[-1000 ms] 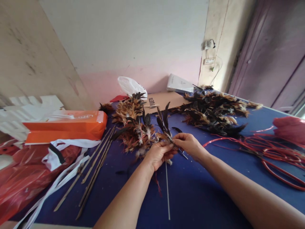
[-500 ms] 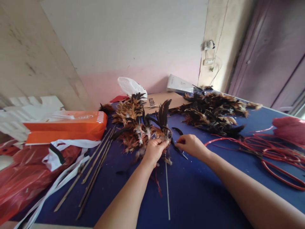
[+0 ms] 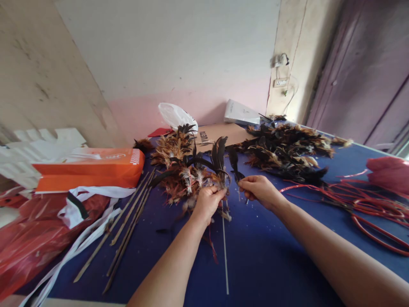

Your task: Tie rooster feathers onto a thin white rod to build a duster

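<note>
My left hand is closed around the base of a small bunch of black and brown feathers standing up from its fist, over the blue table. A thin pale stick runs from under that hand toward me. My right hand pinches a single dark feather by its quill, just to the right of the bunch, lifted off the table. A heap of brown feathers lies right behind my left hand.
A larger pile of dark feathers lies at the back right. Red plastic strips coil at the right. Several thin sticks lie at the left beside an orange bag, white straps and red plastic. A cardboard sheet is at the back.
My right hand left the bunch, picked a single dark feather off the table and raised it. My left hand moved slightly up and left with its bunch.
</note>
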The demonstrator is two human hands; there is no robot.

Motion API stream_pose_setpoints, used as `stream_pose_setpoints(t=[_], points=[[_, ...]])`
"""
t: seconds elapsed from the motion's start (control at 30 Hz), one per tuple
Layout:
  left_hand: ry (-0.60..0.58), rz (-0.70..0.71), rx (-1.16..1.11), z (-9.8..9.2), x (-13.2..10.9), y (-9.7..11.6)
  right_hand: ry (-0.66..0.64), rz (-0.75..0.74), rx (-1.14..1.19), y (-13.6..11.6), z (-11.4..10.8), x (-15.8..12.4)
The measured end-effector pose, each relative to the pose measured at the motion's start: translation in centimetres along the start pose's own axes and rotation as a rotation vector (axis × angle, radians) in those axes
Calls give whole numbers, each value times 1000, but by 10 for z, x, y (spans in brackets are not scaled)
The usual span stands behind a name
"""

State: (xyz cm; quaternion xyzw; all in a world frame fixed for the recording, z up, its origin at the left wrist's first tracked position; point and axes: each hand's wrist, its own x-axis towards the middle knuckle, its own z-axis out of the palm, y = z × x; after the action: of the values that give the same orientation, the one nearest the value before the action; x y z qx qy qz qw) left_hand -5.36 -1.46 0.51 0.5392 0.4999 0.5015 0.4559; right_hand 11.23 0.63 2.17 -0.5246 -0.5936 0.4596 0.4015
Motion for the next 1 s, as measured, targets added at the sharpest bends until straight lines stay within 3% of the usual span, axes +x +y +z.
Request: stream_pose_setpoints(t=[0.1,0.37,0.63,0.83,0.93,1.0], points=[[-63,-64,-88,1,-1,1,-6,-55,225,-5,4,-4],[-239,-181,-231,1,-4,0,37,-156,87,-9,13,-9],[-270,-226,-271,1,-5,3,43,-156,99,-2,14,-6],[-296,-234,-245,0,-4,2,-93,-151,136,-2,12,-6],[-268,-186,-216,0,-4,1,-100,-108,-34,-1,-2,-2],[-241,-168,-213,0,-3,1,30,-83,-339,2,-14,3]])
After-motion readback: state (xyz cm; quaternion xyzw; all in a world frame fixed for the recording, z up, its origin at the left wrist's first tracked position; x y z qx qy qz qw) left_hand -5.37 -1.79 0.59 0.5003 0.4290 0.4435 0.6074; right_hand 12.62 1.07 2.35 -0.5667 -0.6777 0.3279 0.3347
